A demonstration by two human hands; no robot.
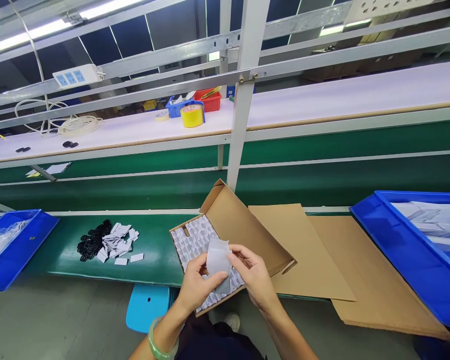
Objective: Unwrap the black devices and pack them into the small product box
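Note:
Between my two hands is a small pale grey-white packet (218, 257), flat and upright, its kind not fully clear. My left hand (197, 284) pinches its left side, with the thumb across the lower front. The thumb and fingers of my right hand (253, 275) grip its upper right edge. Right below lies an open cardboard box (243, 225), tilted at the bench edge with its lid folded back. Rows of small whitish packets (195, 237) fill it, apart from a gap near the upper left. My hands hide part of the rows.
On the green bench (153, 265), black coiled pieces (93, 241) lie beside loose white cards (119, 241). Flat cardboard sheets (303, 255) extend rightward. Blue bins (393, 235) stand at both ends. A metal post (243, 100) rises behind the box; a blue stool (148, 307) is below.

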